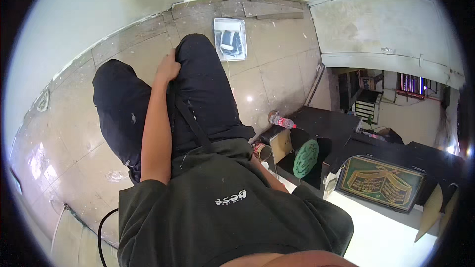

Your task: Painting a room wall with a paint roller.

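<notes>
My left hand [169, 67] is at the inner side of my right knee, against the black trousers [204, 81]. Its fingers look curled, but whether they grip the cloth cannot be told. A dark strap [193, 122] runs from my waist towards that knee. My right forearm passes down beside my hip, and the right hand is hidden behind my shirt and thigh. On the tiled floor past my right knee lies a shallow rectangular tray [243, 46] with white smears and a small white cylindrical piece [226, 47] in it.
Loose flat strips [272, 9] lie along the wall. Black furniture [323, 122] stands at my right, with a plastic bottle [282, 121], an open round container [262, 151], a green carved disc [306, 158] and a framed picture [382, 183] about it. A black cable [101, 230] curves at lower left.
</notes>
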{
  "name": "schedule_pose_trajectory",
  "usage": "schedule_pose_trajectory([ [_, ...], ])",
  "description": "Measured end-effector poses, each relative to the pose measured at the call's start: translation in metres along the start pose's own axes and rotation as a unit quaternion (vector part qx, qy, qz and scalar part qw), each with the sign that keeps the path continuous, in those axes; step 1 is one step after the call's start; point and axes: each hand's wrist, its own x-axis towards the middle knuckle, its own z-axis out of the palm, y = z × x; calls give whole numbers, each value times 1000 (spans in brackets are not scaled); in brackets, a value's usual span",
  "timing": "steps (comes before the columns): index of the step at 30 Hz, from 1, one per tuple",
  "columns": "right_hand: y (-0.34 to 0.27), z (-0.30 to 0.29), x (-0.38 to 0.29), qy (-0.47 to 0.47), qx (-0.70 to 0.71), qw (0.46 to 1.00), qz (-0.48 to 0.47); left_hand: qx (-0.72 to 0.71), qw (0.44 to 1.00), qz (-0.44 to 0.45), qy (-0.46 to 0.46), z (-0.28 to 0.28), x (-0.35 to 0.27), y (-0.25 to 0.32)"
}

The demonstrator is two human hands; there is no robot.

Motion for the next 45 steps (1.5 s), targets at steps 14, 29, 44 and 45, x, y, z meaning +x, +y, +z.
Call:
schedule_pose_trajectory([
  [14, -104, -8, 133, -4, -152, 977, 153, -13, 999, 25, 28, 3, 1, 8],
  [29, -66, -2, 106, 69, -28, 995, 62, -21, 1000, 7, -12, -1, 5, 12],
  [44, 1, 57, 82, 44, -96, 989, 103, -20, 999, 27, 37, 4, -3, -11],
  [45, -1, 65, 91, 28, -118, 987, 109, -20, 999, 12, 41, 2, -8, -16],
])
